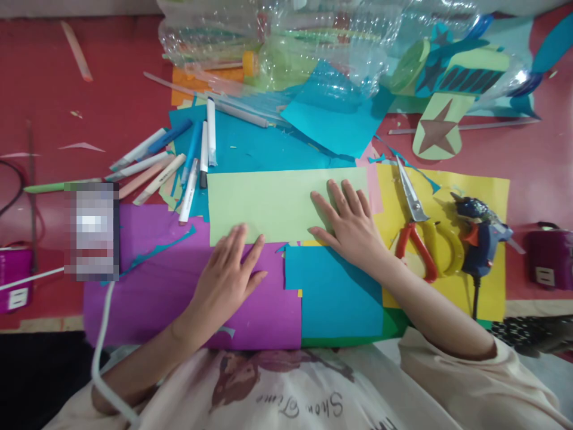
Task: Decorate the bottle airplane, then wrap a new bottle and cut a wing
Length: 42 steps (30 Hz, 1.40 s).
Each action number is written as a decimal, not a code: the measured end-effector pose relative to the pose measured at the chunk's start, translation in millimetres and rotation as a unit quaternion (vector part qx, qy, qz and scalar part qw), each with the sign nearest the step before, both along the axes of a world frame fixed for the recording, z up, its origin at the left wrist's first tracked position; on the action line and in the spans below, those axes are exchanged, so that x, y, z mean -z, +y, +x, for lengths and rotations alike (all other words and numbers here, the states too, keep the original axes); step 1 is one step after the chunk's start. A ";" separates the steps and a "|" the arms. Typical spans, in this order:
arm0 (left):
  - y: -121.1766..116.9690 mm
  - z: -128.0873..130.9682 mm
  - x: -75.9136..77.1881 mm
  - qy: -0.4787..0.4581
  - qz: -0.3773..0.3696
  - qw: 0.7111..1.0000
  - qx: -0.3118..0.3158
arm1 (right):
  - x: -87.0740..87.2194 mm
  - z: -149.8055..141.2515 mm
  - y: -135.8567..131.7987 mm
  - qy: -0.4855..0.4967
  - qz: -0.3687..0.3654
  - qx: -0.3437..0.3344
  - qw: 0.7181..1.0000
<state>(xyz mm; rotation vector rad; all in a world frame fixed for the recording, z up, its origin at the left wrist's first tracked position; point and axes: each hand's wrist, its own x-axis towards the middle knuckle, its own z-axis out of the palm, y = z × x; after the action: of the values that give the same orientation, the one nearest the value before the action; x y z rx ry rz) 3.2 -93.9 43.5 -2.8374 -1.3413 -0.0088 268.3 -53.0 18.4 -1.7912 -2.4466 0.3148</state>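
Two bare hands work above the near edge of the red counter [40, 89]: the left hand [228, 269] with fingers slightly parted and thumb out, the right hand [351, 230] with fingers spread wide. Neither grips anything. Beneath them lie a large purple paper sheet [268, 316] and, to its right, a bright blue paper rectangle [338, 304], both reaching the near edge.

Just beyond, around the counter's middle, a pale green paper strip [277, 203] lies flat, its long sides roughly along the near edge. The left fingertips seem to rest on its near side; the right fingers lie across its right end. The step looks like steadying or smoothing the strip; a fold or lift would call for pinching one edge while the other hand presses.

Toward the right edge, red-handled metal scissors [414, 200] and a dark blue glue gun [483, 245] lie on a yellow paper sheet [495, 239], close to the right forearm. Toward the left edge sits a phone-like device [92, 233], its white cable [96, 352] running by the left arm, where it could snag. Slim white-and-blue markers [190, 191] crowd the strip's far left corner. Clear plastic bottles [201, 42] line the far edge.
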 end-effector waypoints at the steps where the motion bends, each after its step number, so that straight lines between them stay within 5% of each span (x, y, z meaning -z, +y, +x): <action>1: 2.2 1.8 -1.1 -0.008 -0.007 1.000 0.018 | 0.2 -0.1 -0.2 -0.001 -0.001 0.000 1.000; 11: 1.4 35.9 -5.0 0.036 -0.015 0.999 0.005 | -2.2 -4.7 -2.9 0.048 0.014 0.004 0.999; 18: -4.4 41.3 -1.4 0.039 -0.002 0.999 -0.002 | -22.0 -32.0 -31.4 0.103 0.077 -0.201 0.971; 27: -4.1 25.8 -3.1 0.003 -0.033 0.999 0.010 | -39.5 -16.6 -42.5 0.005 0.078 -0.176 0.981; 42: -13.5 -30.5 -6.6 0.003 0.048 0.998 -0.040 | -47.0 35.6 -58.4 -0.087 0.104 -0.114 0.984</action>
<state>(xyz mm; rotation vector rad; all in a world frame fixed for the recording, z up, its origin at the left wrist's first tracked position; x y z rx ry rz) -27.3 -107.5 50.2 -2.7016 -1.4111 -0.0629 303.9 -111.4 65.4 -1.5165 -2.6916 -0.0854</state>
